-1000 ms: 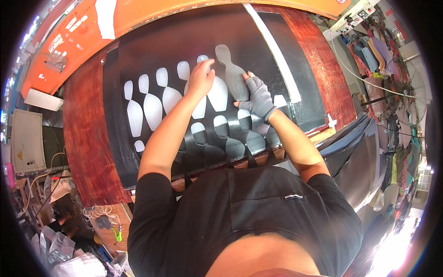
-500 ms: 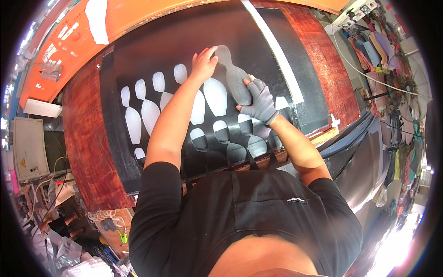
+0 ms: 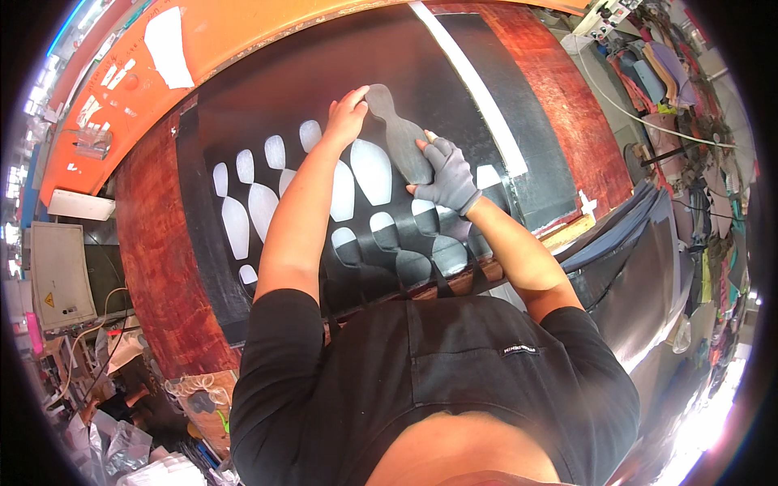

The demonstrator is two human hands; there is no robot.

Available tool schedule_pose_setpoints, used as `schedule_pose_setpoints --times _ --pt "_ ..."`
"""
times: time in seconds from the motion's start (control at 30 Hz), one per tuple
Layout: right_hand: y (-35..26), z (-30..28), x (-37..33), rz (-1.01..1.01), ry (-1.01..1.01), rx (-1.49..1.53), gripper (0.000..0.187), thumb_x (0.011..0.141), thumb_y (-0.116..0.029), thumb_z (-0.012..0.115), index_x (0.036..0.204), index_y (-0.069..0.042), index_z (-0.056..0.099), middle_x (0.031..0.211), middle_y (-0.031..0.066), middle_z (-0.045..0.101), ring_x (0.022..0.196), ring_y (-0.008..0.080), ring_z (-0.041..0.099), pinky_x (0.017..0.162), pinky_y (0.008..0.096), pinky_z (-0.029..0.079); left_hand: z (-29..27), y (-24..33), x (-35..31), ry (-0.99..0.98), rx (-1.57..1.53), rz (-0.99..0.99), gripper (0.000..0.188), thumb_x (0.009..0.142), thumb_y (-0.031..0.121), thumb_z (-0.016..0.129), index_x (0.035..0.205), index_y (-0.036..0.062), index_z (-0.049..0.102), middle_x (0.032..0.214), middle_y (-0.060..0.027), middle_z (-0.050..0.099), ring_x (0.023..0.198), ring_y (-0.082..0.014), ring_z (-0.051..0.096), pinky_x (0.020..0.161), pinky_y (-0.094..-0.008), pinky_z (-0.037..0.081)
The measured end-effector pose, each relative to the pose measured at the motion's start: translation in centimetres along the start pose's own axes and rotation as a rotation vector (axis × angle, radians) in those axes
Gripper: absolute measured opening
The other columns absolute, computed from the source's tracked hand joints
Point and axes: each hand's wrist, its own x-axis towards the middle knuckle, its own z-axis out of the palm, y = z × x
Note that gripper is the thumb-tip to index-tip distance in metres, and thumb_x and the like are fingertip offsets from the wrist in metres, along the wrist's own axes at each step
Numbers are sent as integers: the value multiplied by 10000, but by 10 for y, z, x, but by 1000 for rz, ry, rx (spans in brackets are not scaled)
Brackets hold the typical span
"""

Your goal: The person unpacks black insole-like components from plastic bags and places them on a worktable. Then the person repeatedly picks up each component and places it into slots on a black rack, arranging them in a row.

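Reaches bare forearms [image 3: 301, 212] forward, extending bare left hand [image 3: 346, 120] farther out and curling grey fingerless-gloved right hand [image 3: 450, 175] with spread thumb [image 3: 412, 190].

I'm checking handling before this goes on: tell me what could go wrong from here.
The grey sole-shaped piece could slip or twist, since the left hand seems to touch only its far end. The right hand, at the near end, might nudge it over the neighbouring white shape.

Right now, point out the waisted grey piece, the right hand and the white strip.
Waisted grey piece [image 3: 400, 131]: head view, just below its waist.
Right hand [image 3: 450, 178]: head view, gloved back.
White strip [image 3: 470, 83]: head view, about mid length.
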Motion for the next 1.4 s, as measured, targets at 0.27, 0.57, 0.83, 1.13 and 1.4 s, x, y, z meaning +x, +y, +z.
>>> schedule_pose_setpoints --times 0.27,0.57,0.83,1.13,1.4 --pt "-5 -6 0 110 -102 60 845 568 -412 781 1263 -47 468 1336 236 391 1185 394 412 1000 426 353 -4 5 -3 56 -165 39 393 895 186 442 1268 74 493 1323 -161 474 1257 -268 412 1069 -380 254" --pt "35 -92 -125 208 205 28 421 771 -207 672 1113 -12 521 1072 170 567 1001 341 539 873 402 432 -11 62 -235 145 280 349 161 818 72 539 957 6 583 953 -169 611 877 -339 571 773 -416 436" --pt "57 -106 -200 247 141 -39 154 737 -109 648 856 -48 571 792 119 570 731 323 545 663 405 429 24 43 -369 -198 472 -63 258 722 167 655 968 94 631 977 -77 585 907 -276 545 797 -411 405" --pt "64 -105 -202 199 290 -166 155 732 -136 650 679 -73 519 645 104 529 604 314 518 566 411 391 19 37 -385 -49 501 -46 266 700 206 702 939 111 632 887 -74 576 805 -282 550 710 -408 419" --pt "61 -96 -205 259 380 -203 225 699 -194 657 578 -89 499 566 109 522 537 319 529 516 413 404 24 63 -376 313 627 445 119 684 157 697 757 89 634 768 -41 524 666 -224 528 552 -338 435"
